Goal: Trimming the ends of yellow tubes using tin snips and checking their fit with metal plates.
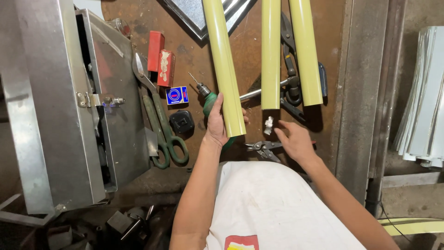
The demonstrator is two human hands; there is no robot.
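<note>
- Head view, left hand (pixel 216 124): the grip is wrapped around the near end of the leftmost yellow-green tube (pixel 225 65), thumb on the left side, fingers hidden behind it. The tube runs away from the person and lies flat on the worktop (pixel 194 60).
- Head view, right hand (pixel 296 141): the grip is spread and holds nothing; the fingertips point toward a small white fitting (pixel 268 125), which lies just below the end of the middle tube (pixel 270 55).
- Judgement: the step goes best if the left hand keeps the tube end from rolling while the right hand pinches the fitting squarely between thumb and forefinger.
- A third tube (pixel 305 51) lies to the right, across dark snips (pixel 290 60).
- Beside the left hand lie a green drill (pixel 207 98), green-handled shears (pixel 159 125) and a small blue box (pixel 177 95).
- Pliers (pixel 262 149) lie near the right hand.
- Surface: a rusty brown metal worktop, scuffed and crowded.
- Room: a workshop; an open metal case (pixel 69 102) stands at left, stacked metal sheets (pixel 423 97) at right.
</note>
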